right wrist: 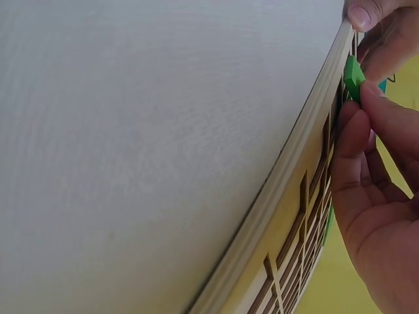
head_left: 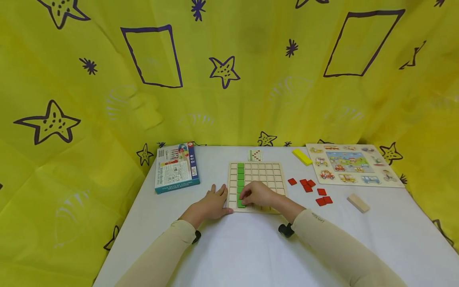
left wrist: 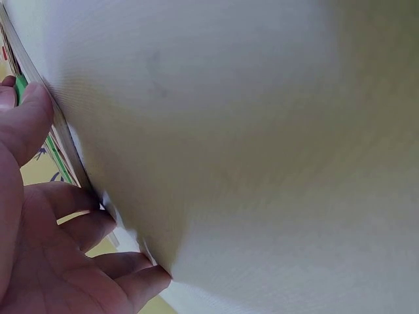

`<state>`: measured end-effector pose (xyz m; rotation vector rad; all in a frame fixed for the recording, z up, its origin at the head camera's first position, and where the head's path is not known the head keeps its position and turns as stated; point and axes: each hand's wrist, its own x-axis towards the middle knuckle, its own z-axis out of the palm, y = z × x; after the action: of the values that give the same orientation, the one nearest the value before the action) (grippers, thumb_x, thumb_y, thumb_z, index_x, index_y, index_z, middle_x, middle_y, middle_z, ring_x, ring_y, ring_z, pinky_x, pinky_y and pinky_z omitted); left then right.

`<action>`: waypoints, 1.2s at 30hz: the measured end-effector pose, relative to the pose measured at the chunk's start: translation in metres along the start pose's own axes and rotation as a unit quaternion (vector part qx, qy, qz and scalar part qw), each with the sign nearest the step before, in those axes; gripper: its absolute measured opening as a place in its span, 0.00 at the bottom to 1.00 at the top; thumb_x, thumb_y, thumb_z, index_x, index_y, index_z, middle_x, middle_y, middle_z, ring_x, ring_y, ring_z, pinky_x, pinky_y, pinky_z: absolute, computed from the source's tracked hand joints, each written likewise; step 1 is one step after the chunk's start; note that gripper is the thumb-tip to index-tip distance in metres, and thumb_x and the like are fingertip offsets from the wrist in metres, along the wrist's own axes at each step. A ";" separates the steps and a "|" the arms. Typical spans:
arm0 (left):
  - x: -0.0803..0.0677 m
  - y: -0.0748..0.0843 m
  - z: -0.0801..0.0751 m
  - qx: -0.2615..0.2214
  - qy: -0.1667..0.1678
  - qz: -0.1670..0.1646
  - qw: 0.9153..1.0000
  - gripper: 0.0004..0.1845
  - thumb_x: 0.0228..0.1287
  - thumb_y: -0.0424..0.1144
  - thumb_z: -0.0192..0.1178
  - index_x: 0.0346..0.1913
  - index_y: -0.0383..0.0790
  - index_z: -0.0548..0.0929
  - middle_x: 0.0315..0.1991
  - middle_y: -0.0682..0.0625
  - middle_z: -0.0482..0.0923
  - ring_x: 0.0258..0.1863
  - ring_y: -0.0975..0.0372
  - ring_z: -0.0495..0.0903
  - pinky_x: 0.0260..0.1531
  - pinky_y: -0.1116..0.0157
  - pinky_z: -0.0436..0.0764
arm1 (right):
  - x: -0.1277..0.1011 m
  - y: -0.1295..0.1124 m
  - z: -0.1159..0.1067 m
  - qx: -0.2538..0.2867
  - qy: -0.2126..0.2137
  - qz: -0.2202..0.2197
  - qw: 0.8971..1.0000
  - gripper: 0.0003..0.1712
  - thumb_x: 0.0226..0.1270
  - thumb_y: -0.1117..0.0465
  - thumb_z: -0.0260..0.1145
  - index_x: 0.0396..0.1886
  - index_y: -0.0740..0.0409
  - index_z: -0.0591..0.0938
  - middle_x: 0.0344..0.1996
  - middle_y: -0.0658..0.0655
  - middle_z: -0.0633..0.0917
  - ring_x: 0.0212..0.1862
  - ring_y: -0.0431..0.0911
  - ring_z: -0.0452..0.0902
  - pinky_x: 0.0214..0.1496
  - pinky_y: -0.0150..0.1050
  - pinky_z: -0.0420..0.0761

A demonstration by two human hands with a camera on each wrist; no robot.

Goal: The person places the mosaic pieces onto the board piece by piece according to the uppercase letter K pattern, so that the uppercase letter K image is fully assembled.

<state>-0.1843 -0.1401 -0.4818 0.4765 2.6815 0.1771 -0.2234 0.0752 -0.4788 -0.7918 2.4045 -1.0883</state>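
Observation:
A wooden grid board (head_left: 267, 173) lies on the white table (head_left: 247, 247), with a column of green tiles (head_left: 240, 175) filling its second column from the left. My right hand (head_left: 256, 194) pinches a green tile (right wrist: 353, 76) at the near end of that column, at the board's front edge (right wrist: 288, 176). My left hand (head_left: 211, 204) rests flat on the table with straight fingers against the board's left front corner (left wrist: 62, 140). Several red tiles (head_left: 311, 190) lie loose to the right of the board.
A blue game box (head_left: 176, 167) lies at the left. A small pattern card (head_left: 255, 155) sits behind the board. A yellow block (head_left: 302, 156), a vehicle puzzle board (head_left: 353, 164) and a plain wooden block (head_left: 357, 203) are at the right. Yellow patterned cloth (head_left: 229, 71) surrounds the table.

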 end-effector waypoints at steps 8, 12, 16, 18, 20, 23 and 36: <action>-0.001 0.001 -0.001 -0.009 -0.002 -0.004 1.000 0.49 0.69 0.64 0.57 0.80 0.37 0.52 0.81 0.45 0.46 0.78 0.38 0.42 0.72 0.44 0.56 | 0.001 -0.003 0.004 -0.028 -0.004 -0.012 1.000 0.03 0.61 0.67 0.75 0.33 0.58 0.88 0.27 0.46 0.85 0.32 0.39 0.77 0.36 0.32 0.79; -0.001 0.002 -0.001 -0.008 -0.002 -0.004 1.000 0.49 0.69 0.64 0.57 0.80 0.37 0.52 0.81 0.45 0.46 0.78 0.38 0.42 0.72 0.44 0.56 | 0.000 -0.004 0.005 -0.039 -0.005 -0.014 0.999 0.03 0.61 0.68 0.75 0.32 0.57 0.88 0.27 0.46 0.85 0.32 0.39 0.76 0.35 0.32 0.78; 0.000 0.001 -0.001 -0.005 0.000 -0.002 1.000 0.49 0.69 0.64 0.56 0.80 0.37 0.52 0.81 0.44 0.46 0.77 0.38 0.42 0.72 0.44 0.56 | -0.001 -0.005 0.006 -0.046 -0.002 -0.008 0.999 0.03 0.61 0.68 0.75 0.32 0.57 0.88 0.27 0.46 0.84 0.32 0.39 0.76 0.35 0.32 0.78; 0.000 0.001 -0.001 -0.005 -0.001 -0.003 1.000 0.49 0.69 0.64 0.56 0.80 0.37 0.52 0.81 0.44 0.46 0.77 0.38 0.42 0.72 0.44 0.56 | -0.001 -0.006 0.007 -0.046 -0.002 -0.005 0.999 0.03 0.61 0.67 0.75 0.32 0.57 0.88 0.27 0.45 0.84 0.32 0.40 0.76 0.36 0.32 0.78; 0.000 0.001 -0.001 -0.007 -0.002 -0.003 1.000 0.49 0.69 0.64 0.57 0.80 0.36 0.52 0.81 0.44 0.46 0.77 0.37 0.42 0.72 0.44 0.56 | -0.001 -0.006 0.007 -0.041 -0.001 -0.005 0.999 0.03 0.61 0.67 0.75 0.32 0.56 0.88 0.27 0.45 0.85 0.33 0.40 0.76 0.37 0.33 0.79; 0.000 0.002 -0.001 -0.008 -0.002 -0.002 1.000 0.49 0.69 0.64 0.57 0.80 0.36 0.52 0.81 0.43 0.46 0.77 0.37 0.42 0.72 0.44 0.55 | -0.002 -0.004 0.004 -0.033 0.000 -0.007 0.999 0.02 0.62 0.66 0.75 0.33 0.56 0.88 0.28 0.45 0.85 0.33 0.40 0.77 0.38 0.34 0.79; -0.003 0.005 -0.002 -0.025 -0.007 -0.017 1.000 0.49 0.68 0.63 0.59 0.81 0.40 0.52 0.81 0.47 0.45 0.78 0.41 0.41 0.71 0.43 0.57 | -0.016 0.020 -0.035 -0.026 0.047 0.033 0.998 0.04 0.65 0.63 0.73 0.38 0.55 0.88 0.32 0.46 0.85 0.36 0.43 0.77 0.40 0.38 0.79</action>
<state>-0.1810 -0.1371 -0.4778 0.4142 2.6627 0.2278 -0.2369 0.1152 -0.4710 -0.6880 2.5277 -1.0634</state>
